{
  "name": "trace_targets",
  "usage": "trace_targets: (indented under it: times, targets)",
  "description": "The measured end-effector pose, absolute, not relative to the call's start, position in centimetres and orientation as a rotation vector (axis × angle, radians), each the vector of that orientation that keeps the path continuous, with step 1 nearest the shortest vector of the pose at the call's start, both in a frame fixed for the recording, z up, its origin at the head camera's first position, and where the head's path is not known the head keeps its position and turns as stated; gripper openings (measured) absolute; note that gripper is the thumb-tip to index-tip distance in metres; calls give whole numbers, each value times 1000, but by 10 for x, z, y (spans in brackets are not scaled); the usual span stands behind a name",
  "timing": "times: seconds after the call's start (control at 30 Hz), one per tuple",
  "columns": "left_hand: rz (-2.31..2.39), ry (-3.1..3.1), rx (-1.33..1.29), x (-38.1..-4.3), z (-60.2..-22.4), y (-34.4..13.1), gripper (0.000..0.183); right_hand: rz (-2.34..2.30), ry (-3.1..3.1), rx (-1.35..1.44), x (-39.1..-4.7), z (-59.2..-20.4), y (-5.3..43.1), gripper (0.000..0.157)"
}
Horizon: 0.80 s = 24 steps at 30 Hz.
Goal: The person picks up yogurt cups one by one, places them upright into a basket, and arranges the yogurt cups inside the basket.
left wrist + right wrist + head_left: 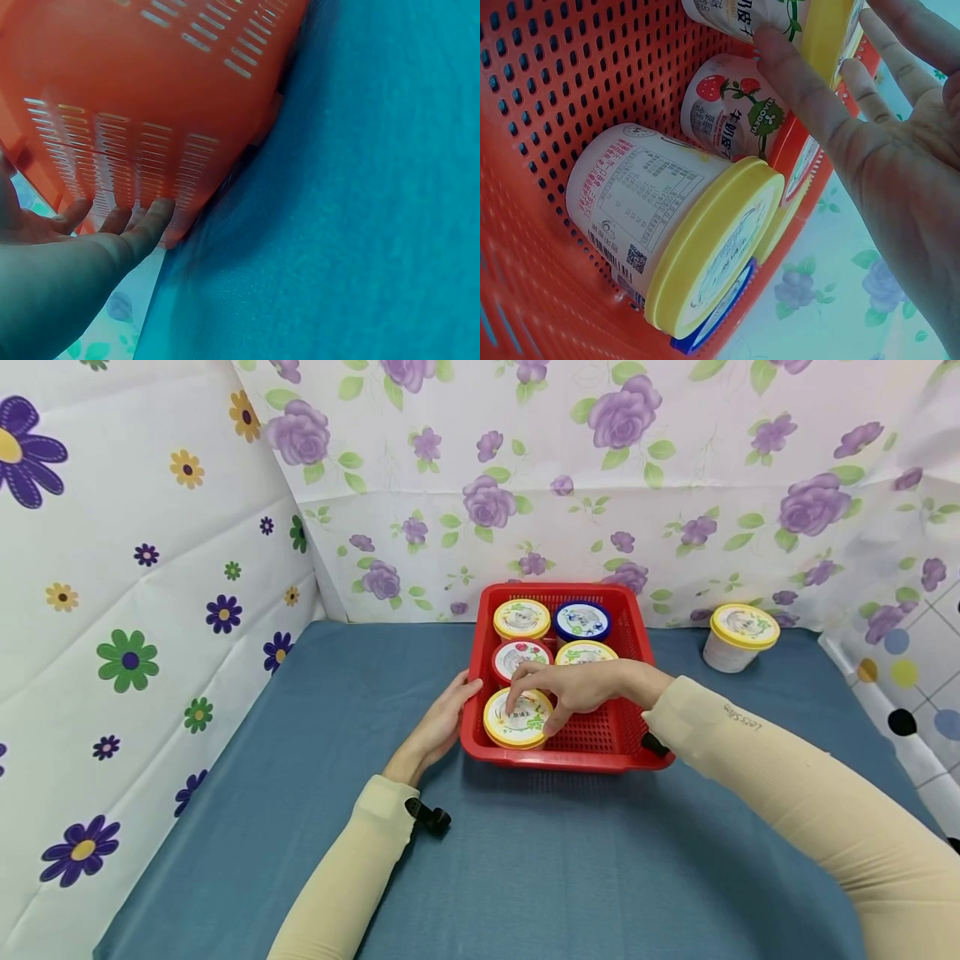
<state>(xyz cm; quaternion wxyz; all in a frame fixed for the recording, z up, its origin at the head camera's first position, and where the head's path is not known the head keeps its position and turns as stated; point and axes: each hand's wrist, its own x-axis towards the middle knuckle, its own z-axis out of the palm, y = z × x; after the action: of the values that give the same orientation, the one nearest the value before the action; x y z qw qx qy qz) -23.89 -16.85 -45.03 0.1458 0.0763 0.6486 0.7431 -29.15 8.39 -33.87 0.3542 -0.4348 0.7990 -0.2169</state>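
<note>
A red plastic basket (pixel 592 760) with slotted walls holds several lidded paper cups. My left hand (pixel 442 714) holds its left side, thumb at the rim and fingers (pixel 154 225) against the outer wall. Above the front-left yellow-lidded cup (pixel 517 731) spreads my right hand (pixel 581 685). Its thumb (pixel 795 71) lies along that cup's side, while other fingers reach over the lid. Behind stand a red-lidded cup (pixel 735 105), a yellow-lidded cup (pixel 660 217), another yellow-lidded cup (pixel 522 617) and a blue-lidded cup (pixel 582 621).
One more yellow-lidded cup (pixel 738 639) stands upright on the blue tablecloth (pixel 525 877), right of the basket. A flowered curtain (pixel 450 468) hangs behind the table, and another flowered sheet (pixel 150 610) borders its left side.
</note>
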Motion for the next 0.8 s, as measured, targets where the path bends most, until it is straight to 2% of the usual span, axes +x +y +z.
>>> trace_targets:
  times: [0.53, 0.8]
  targets:
    - [2139, 1871, 213, -240, -450, -168, 54, -551, 2078, -1098, -293, -340, 85, 58]
    - [2132, 1876, 204, -240, -451, -169, 54, -516, 2088, -1114, -294, -339, 85, 55]
